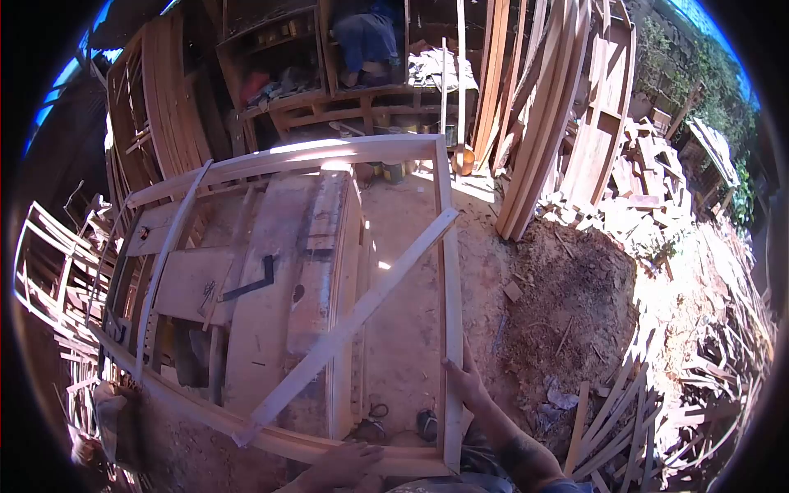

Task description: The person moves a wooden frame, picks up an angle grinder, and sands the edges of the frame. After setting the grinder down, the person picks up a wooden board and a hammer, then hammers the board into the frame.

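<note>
A large pale wooden frame (448, 246) with a diagonal brace (362, 312) lies tilted over a workbench (271, 271), filling the middle of the head view. My right hand (465, 380) grips the frame's right side rail near its lower corner. My left hand (345, 462) rests on the frame's near bottom rail, fingers curled over it. My sandalled feet (399, 426) show through the frame on the sawdust floor.
Planks lean against a shed at the back right (542, 115). Offcuts and wood scraps pile up at right (657, 205) and lower right. A person in blue (366, 41) sits on shelving at the back. A black square tool (251, 283) lies on the bench.
</note>
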